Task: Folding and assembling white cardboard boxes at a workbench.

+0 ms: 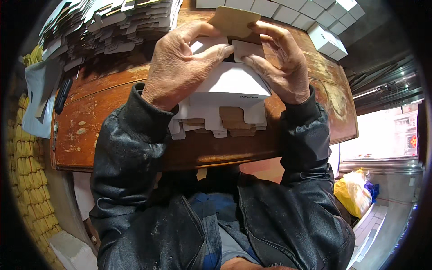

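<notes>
Holding a small white box [231, 83] over the brown worktop [103, 121], the left hand [177, 67] and right hand [279, 65] bend their fingers [216, 51] close around its top flaps. A brown flap [234, 20] sticks up behind. Flat box pieces [216, 121] lie under the box. Far left sits a pile of flat boxes [108, 22]; far right, finished white boxes [315, 18].

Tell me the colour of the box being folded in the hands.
White outside, with a brown cardboard flap raised at its top; the head view shows the box best.
</notes>
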A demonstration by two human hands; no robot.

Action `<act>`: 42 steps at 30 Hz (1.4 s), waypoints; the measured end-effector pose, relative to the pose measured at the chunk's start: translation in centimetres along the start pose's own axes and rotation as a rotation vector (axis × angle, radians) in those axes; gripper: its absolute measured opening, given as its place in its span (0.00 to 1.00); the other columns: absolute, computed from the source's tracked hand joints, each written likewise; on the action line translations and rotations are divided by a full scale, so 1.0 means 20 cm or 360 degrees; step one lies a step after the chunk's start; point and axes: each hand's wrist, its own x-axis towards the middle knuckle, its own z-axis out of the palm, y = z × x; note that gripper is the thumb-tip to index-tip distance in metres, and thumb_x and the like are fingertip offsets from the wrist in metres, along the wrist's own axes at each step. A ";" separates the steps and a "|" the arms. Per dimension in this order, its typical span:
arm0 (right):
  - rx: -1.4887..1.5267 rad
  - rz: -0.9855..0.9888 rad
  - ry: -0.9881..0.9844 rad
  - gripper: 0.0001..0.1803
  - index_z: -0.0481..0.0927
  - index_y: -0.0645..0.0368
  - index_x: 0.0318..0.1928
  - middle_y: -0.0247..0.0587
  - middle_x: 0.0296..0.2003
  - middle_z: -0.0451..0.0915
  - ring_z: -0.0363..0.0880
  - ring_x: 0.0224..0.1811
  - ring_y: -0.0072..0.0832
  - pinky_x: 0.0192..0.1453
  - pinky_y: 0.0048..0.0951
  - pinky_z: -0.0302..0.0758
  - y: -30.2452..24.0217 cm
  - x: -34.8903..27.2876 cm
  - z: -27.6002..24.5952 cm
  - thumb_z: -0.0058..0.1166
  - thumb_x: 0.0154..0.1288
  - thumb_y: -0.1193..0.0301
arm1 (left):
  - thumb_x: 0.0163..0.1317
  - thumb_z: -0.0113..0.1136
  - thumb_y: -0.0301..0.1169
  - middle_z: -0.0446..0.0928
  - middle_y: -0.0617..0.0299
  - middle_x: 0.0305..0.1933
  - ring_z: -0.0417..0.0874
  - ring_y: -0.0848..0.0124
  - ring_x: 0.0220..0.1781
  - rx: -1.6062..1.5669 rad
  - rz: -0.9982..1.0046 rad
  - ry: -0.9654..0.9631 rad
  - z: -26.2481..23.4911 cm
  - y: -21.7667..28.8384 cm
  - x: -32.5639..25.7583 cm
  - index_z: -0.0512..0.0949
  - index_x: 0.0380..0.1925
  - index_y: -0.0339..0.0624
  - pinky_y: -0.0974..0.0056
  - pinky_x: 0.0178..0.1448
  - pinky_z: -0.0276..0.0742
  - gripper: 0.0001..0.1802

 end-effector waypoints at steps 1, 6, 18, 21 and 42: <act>0.0014 -0.0030 0.0060 0.24 0.75 0.61 0.54 0.44 0.48 0.80 0.80 0.53 0.31 0.60 0.31 0.77 -0.01 0.00 0.01 0.67 0.57 0.74 | 0.63 0.65 0.28 0.80 0.57 0.46 0.81 0.71 0.54 -0.0055 -0.0157 -0.0085 0.00 0.00 -0.01 0.77 0.47 0.38 0.66 0.57 0.80 0.14; 0.0096 0.0163 -0.0129 0.23 0.74 0.61 0.52 0.42 0.47 0.80 0.80 0.53 0.30 0.63 0.30 0.76 0.03 -0.01 -0.01 0.68 0.55 0.77 | 0.64 0.62 0.25 0.80 0.61 0.44 0.81 0.74 0.50 -0.0144 -0.0212 -0.0056 0.00 -0.01 -0.01 0.77 0.45 0.38 0.69 0.56 0.79 0.10; 0.0117 -0.0071 0.0021 0.33 0.74 0.52 0.60 0.39 0.51 0.80 0.80 0.53 0.31 0.62 0.33 0.76 0.00 0.01 0.00 0.69 0.52 0.78 | 0.57 0.62 0.16 0.75 0.60 0.54 0.79 0.70 0.56 -0.0025 -0.0205 0.0242 0.00 -0.03 -0.02 0.75 0.40 0.39 0.68 0.61 0.76 0.12; -0.0003 -0.0127 -0.0145 0.26 0.79 0.54 0.54 0.40 0.50 0.81 0.80 0.53 0.32 0.60 0.36 0.77 0.05 0.01 -0.04 0.69 0.53 0.76 | 0.59 0.59 0.16 0.75 0.59 0.54 0.79 0.70 0.56 0.0151 -0.0196 0.0329 0.01 -0.03 -0.02 0.75 0.43 0.39 0.68 0.59 0.78 0.13; 0.0570 0.0436 -0.0380 0.21 0.76 0.62 0.56 0.41 0.56 0.76 0.71 0.63 0.28 0.70 0.32 0.65 -0.02 -0.02 -0.03 0.60 0.60 0.82 | 0.66 0.48 0.21 0.81 0.57 0.43 0.81 0.75 0.44 -0.0201 -0.0266 -0.0015 -0.05 0.02 -0.01 0.80 0.44 0.38 0.71 0.50 0.80 0.12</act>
